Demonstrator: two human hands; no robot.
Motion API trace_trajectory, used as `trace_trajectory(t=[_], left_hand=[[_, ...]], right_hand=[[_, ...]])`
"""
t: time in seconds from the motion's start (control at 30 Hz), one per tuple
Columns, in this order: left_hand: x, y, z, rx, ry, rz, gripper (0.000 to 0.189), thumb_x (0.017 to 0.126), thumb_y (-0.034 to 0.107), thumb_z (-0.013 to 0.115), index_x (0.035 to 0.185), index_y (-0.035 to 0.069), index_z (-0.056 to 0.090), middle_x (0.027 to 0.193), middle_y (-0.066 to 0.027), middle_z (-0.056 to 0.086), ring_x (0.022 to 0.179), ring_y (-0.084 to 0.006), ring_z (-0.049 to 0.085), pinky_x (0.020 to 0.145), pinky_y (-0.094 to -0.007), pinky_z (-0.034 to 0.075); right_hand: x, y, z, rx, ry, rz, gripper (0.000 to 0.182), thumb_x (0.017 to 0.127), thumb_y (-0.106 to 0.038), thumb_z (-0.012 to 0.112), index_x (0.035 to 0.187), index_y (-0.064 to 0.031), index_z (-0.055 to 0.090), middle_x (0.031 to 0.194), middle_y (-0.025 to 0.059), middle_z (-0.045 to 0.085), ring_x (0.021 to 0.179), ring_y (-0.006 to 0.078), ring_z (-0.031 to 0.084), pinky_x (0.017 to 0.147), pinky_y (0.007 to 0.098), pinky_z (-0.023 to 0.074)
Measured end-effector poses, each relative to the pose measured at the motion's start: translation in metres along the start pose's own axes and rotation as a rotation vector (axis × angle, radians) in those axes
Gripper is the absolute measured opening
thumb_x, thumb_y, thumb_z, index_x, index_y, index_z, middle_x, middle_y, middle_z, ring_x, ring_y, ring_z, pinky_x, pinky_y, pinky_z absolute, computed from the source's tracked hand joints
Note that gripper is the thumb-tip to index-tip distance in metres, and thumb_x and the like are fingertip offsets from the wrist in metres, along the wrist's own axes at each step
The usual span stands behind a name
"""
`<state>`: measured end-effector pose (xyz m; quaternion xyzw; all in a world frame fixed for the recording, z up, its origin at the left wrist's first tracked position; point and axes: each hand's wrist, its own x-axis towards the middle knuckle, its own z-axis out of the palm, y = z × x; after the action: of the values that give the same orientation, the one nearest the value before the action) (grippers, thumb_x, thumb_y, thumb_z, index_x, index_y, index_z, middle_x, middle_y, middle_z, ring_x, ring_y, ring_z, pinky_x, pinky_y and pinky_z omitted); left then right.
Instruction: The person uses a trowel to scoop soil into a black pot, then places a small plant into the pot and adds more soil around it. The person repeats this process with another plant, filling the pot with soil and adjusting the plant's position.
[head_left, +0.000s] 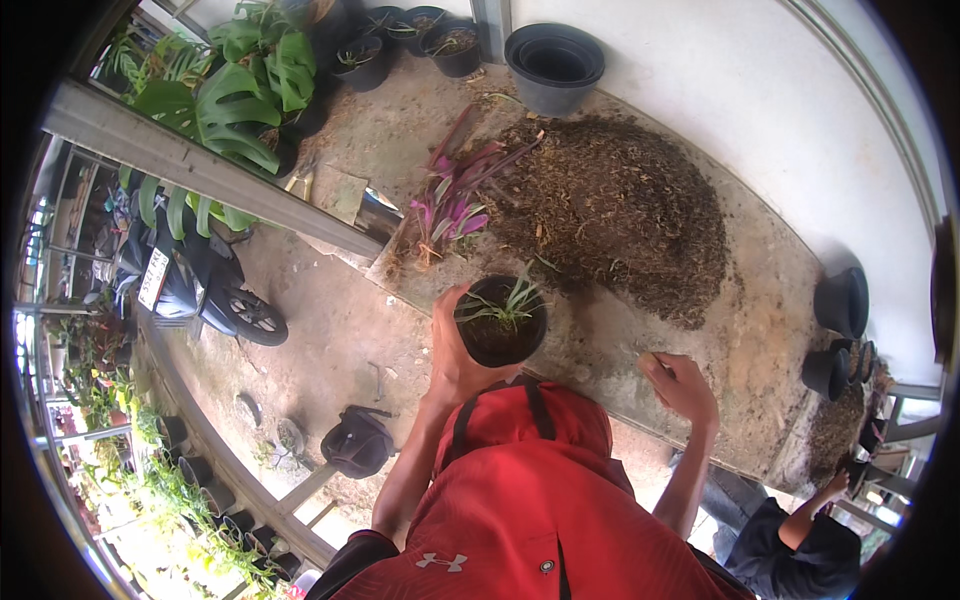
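My left hand (448, 356) is wrapped around the side and underside of a small black plastic plant pot (501, 358), close to my chest. Dark soil fills the pot, and a small green plant (510, 307) with narrow leaves grows in it. Over the near part of the worktop, my right hand (684, 388) is closed around a small tan object (651, 364), possibly a wooden handle; most of it is hidden by the fingers. Beyond both hands lies a broad heap of brown potting mix (607, 210). Uprooted purple-leaved plants (450, 214) rest against its left side.
Nested black pots (553, 71) stand by the white wall, with more pots (841, 304) at right. A metal beam (210, 165) crosses at left near a monstera (225, 112). A motorbike (202, 285) is parked lower left. Another person (795, 540) is at lower right.
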<state>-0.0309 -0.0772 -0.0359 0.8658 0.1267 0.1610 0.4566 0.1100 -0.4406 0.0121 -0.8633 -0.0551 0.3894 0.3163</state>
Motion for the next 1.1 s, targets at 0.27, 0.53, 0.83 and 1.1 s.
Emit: trace_trajectory(t=[0.27,0.53,0.83,1.1], left_hand=[[-0.011,0.025,0.020,0.129,0.191,-0.100,0.142,0.053,0.040,0.112,0.160,-0.003,0.027,0.153,-0.0281,0.038,0.148,-0.0460,0.038,0.125,-0.0581,0.035],[-0.003,0.002,-0.059,0.164,-0.068,0.050,0.135,0.060,0.031,0.109,0.165,0.003,0.029,0.165,-0.0249,0.038,0.157,-0.0441,0.037,0.130,-0.0571,0.035],[0.028,-0.020,-0.042,0.110,-0.280,0.134,0.156,0.054,0.024,0.112,0.174,0.005,0.015,0.172,-0.0219,0.040,0.159,-0.0424,0.043,0.133,-0.0537,0.035],[0.025,-0.018,-0.011,-0.169,-0.155,0.215,0.137,0.060,0.016,0.107,0.170,0.003,0.026,0.160,-0.0288,0.052,0.152,-0.0473,0.050,0.126,-0.0549,0.043]], right_hand=[[0.016,-0.004,0.023,0.057,0.083,-0.092,0.038,0.114,-0.036,0.062,0.116,-0.0008,0.076,0.065,0.0014,0.057,0.057,0.0096,0.054,0.055,0.0339,0.0437],[-0.030,-0.003,-0.023,0.131,0.053,-0.022,0.026,0.113,-0.022,0.064,0.121,-0.0005,0.077,0.065,-0.0032,0.056,0.054,0.0053,0.050,0.050,0.0294,0.0393],[-0.063,-0.038,-0.086,-0.055,-0.182,-0.159,0.036,0.112,-0.022,0.069,0.136,0.0041,0.074,0.069,-0.0007,0.062,0.055,0.0047,0.053,0.051,0.0279,0.0418],[-0.048,-0.090,-0.107,-0.289,-0.324,-0.258,0.046,0.109,-0.038,0.071,0.135,-0.0011,0.078,0.080,0.0065,0.077,0.064,0.0095,0.068,0.059,0.0304,0.0522]])
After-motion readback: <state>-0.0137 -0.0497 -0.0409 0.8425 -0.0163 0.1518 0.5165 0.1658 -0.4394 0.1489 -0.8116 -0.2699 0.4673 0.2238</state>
